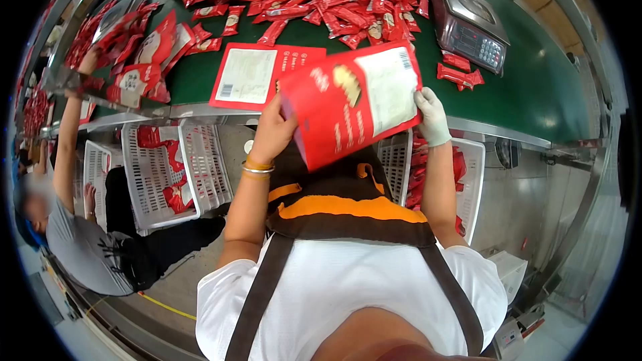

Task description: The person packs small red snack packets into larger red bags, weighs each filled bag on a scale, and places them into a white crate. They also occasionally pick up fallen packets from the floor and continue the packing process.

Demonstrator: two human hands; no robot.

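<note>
A large red food pouch (328, 127) with a white label panel is held up between my two hands, tilted, over the table's near edge. My left hand (274, 132), bare with bangles at the wrist, pinches its left edge near the mouth. In a white glove, my right hand (433, 117) grips the right edge. Beneath and behind it, another red pouch (245, 75) lies flat on the green table, partly covered. Small red wrapped packets (348, 10) are heaped just beyond.
A digital scale (468, 23) stands at the right, with a few packets (461, 77) in front. White crates (157, 187) holding red pouches sit below the table edge on both sides. At the left, a co-worker (87, 241) reaches across packets and pouches.
</note>
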